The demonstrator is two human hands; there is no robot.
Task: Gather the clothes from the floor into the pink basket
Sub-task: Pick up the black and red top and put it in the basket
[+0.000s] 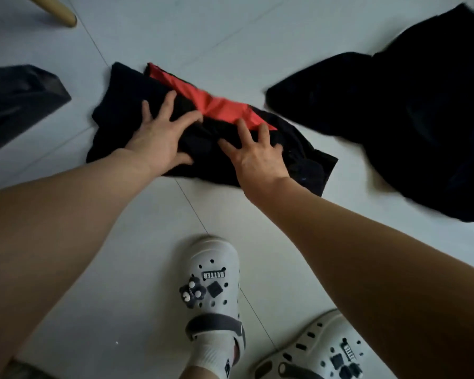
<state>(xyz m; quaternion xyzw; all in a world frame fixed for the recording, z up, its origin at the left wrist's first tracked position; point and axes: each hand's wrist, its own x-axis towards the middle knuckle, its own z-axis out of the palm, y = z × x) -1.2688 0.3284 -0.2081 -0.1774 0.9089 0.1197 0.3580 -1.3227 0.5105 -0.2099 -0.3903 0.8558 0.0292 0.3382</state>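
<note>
pale floor tiles with thin grout lines fill the head view, the only view there is, and the work looks barely begun. near the middle lies a crumpled black garment with a red panel, flat on the floor, and both hands are down on it. the left hand rests on its near left part with the fingers spread wide and pointing toward 12 o'clock; the right hand presses on its near right part, its fingers likewise splayed. neither hand has closed on the cloth: the fingers are released and flat against it, as if pressing or bunching it rather than lifting it. at about 2 o'clock from the hands, well apart from the first piece, a large black garment sprawls on the tiles and runs out past the right edge. at 9 o'clock a dark grey piece pokes in from the left edge; whether it is clothing or something else i cannot tell. at 11 o'clock, far off, a light wooden furniture leg stands on the floor. at 6 o'clock the person's white clogs show, one on a socked foot. the pink basket is not in view anywhere, so i cannot say whether anything has gone into it. by my reckoning at least two pieces are left to gather, and the one under the hands has yet to be grasped and carried.
</note>
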